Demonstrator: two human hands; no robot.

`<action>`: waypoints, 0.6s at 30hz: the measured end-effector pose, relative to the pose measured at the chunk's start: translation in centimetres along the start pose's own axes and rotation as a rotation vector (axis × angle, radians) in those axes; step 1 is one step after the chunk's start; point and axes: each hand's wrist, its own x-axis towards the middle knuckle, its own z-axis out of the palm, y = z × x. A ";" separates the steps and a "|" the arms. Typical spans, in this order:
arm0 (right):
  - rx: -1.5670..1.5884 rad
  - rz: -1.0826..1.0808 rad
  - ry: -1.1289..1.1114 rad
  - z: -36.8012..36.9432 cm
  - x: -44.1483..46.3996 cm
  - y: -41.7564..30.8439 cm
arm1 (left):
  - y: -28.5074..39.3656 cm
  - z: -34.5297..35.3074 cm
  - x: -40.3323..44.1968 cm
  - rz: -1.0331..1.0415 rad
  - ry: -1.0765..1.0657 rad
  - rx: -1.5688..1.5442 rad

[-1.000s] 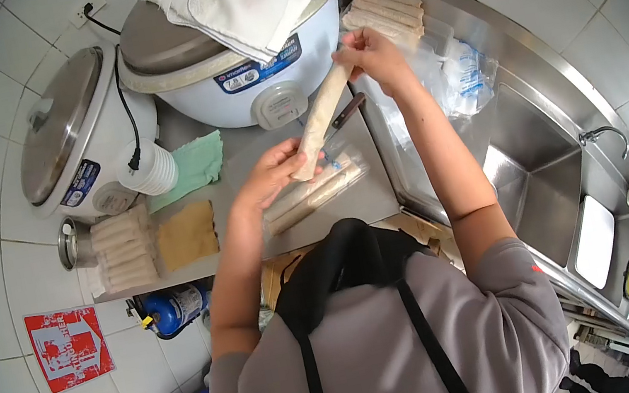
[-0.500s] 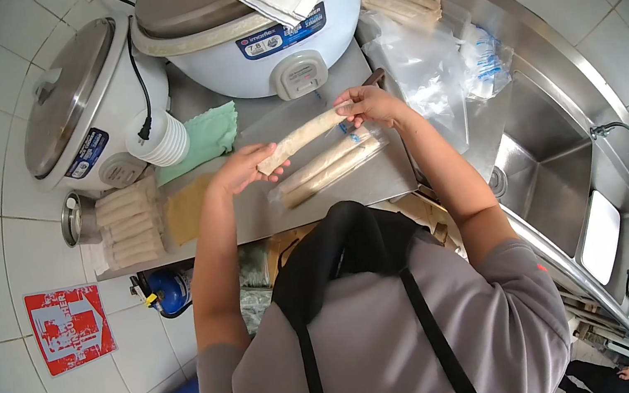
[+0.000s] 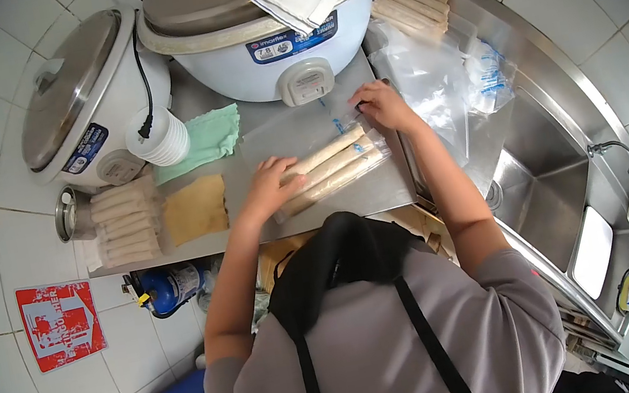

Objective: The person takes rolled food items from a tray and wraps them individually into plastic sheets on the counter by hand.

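The left hand [image 3: 270,191] is resting, loosely open, against three long, pale, cylindrical rolls [image 3: 333,166] lying side by side on a grey metal counter [image 3: 381,194] — the right hand [image 3: 384,107] is curling by a slim dark handle [image 3: 360,106], its grip unclear.

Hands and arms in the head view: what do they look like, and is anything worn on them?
The left hand and right hand are ungloved. The forearms are bare, with no watch or bracelet visible. Short grey sleeves cover the upper arms; the right one bears a small red mark.
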 end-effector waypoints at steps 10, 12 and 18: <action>-0.328 0.341 0.092 -2.1 -2.4 1.5 | 1.9 2.8 -0.4 0.092 0.143 0.168; -0.290 0.353 0.152 -1.8 -2.2 1.7 | 1.8 2.7 -0.4 0.095 0.144 0.158; -0.471 0.197 0.324 -1.0 0.2 0.1 | -3.3 1.3 3.4 0.046 0.319 -0.034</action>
